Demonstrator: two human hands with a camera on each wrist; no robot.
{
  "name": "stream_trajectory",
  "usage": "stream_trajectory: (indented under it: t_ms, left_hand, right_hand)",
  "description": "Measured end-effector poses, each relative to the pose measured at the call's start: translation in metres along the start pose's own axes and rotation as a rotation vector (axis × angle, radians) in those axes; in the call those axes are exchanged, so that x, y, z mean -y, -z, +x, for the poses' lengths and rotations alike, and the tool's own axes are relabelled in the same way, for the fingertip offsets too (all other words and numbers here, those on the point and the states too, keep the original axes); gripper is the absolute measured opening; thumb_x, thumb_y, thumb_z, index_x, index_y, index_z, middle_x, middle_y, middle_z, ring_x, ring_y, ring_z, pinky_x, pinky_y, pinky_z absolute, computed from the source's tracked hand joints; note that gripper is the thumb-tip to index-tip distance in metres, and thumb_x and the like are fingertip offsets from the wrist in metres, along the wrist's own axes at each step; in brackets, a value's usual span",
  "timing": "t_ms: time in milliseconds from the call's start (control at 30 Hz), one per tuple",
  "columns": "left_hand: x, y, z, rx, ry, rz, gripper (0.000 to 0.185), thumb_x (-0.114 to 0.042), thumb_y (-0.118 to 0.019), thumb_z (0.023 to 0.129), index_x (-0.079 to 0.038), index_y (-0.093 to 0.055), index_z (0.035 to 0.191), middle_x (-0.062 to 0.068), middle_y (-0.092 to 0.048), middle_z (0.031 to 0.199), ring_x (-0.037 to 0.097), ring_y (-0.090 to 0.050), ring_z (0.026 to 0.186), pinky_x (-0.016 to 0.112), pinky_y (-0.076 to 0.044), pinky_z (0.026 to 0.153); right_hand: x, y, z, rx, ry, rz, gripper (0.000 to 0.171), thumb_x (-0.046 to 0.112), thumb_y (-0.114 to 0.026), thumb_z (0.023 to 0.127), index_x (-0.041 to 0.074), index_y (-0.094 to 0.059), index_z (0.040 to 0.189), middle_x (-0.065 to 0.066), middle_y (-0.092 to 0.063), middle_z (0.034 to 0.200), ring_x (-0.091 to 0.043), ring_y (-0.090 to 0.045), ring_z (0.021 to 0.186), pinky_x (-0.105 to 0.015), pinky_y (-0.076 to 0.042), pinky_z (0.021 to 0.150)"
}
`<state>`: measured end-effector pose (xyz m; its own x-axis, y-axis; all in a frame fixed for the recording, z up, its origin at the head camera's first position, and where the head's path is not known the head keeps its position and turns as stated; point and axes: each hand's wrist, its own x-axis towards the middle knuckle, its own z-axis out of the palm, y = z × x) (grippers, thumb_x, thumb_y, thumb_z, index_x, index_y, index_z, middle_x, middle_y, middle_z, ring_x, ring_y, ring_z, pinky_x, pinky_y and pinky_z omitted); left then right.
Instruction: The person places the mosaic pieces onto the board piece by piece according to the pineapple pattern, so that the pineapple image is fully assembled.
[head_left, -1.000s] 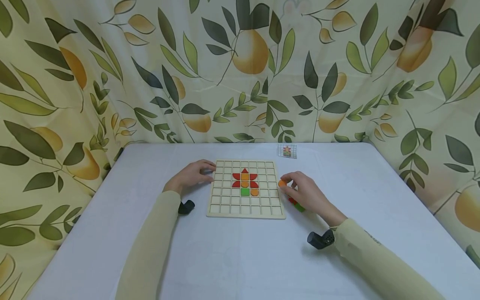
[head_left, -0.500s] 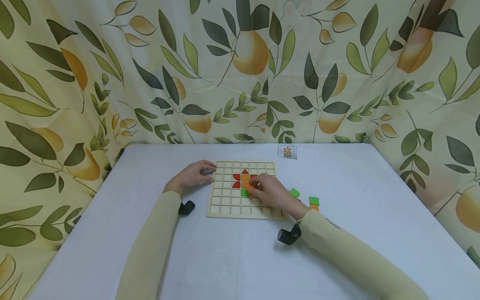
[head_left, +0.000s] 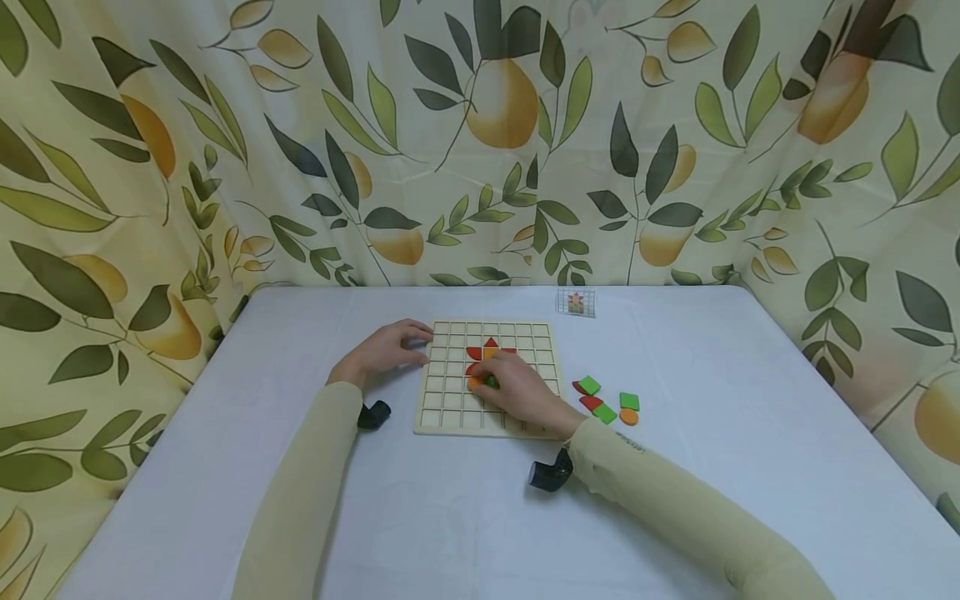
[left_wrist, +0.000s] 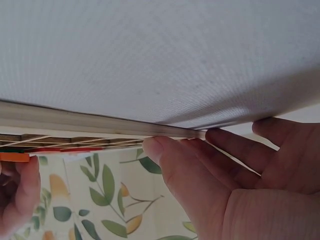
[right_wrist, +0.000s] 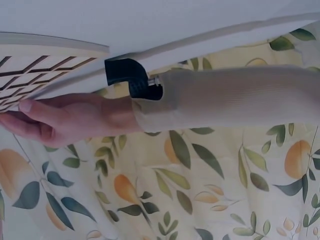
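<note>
Our left hand rests relaxed, fingers steadying the grid board's left edge. Our right hand pinches an orange piece over mid-board cells; a careless nudge could dislodge the neighbouring red pieces.

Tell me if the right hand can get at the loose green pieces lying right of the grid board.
Probably yes. The right hand is over the grid board, and the loose green pieces lie uncovered on the table just beside its forearm, with nothing between.
</note>
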<state>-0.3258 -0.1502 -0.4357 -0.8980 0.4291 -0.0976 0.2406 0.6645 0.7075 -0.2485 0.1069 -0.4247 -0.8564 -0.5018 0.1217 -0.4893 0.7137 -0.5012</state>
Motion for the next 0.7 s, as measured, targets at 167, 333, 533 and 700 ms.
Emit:
stream_trajectory:
  t_ms: [167, 333, 533, 700]
  left_hand:
    - [0.0, -0.001, -0.001, 0.006, -0.005, -0.008, 0.041, -0.024, -0.068, 0.083, -0.016, -0.059, 0.122, -0.007, -0.047, 0.133, 0.016, -0.033, 0.132, 0.039, -0.024, 0.113]
    - [-0.001, 0.0, -0.002, 0.006, -0.002, -0.003, 0.042, -0.025, -0.068, 0.083, -0.017, -0.059, 0.122, -0.007, -0.047, 0.132, 0.016, -0.033, 0.132, 0.039, -0.025, 0.113]
    - [-0.001, 0.0, -0.002, 0.001, -0.003, 0.009, 0.041, -0.025, -0.068, 0.082, -0.017, -0.059, 0.121, -0.008, -0.047, 0.132, 0.015, -0.033, 0.132, 0.039, -0.025, 0.112]
    - [-0.001, -0.001, -0.001, 0.0, -0.008, -0.014, 0.042, -0.024, -0.069, 0.082, -0.015, -0.059, 0.122, -0.006, -0.047, 0.133, 0.017, -0.032, 0.133, 0.039, -0.023, 0.113]
  right_hand:
    - [0.0, -0.003, 0.0, -0.002, 0.01, 0.006, 0.023, 0.029, -0.062, 0.087, 0.016, -0.067, 0.106, 0.006, -0.061, 0.101, -0.011, -0.051, 0.095, -0.029, -0.045, 0.087]
    - [0.0, -0.005, 0.001, -0.007, 0.013, -0.011, 0.023, 0.029, -0.063, 0.087, 0.016, -0.067, 0.106, 0.006, -0.061, 0.102, -0.011, -0.051, 0.097, -0.029, -0.046, 0.089]
    - [0.003, -0.002, 0.001, -0.021, 0.018, -0.011, 0.021, 0.028, -0.063, 0.086, 0.016, -0.068, 0.103, 0.007, -0.062, 0.1, -0.01, -0.052, 0.095, -0.029, -0.046, 0.088]
    - [0.001, 0.005, -0.006, -0.039, -0.014, 0.01, 0.024, 0.026, -0.064, 0.086, 0.015, -0.067, 0.106, 0.005, -0.062, 0.102, -0.011, -0.053, 0.096, -0.03, -0.046, 0.087]
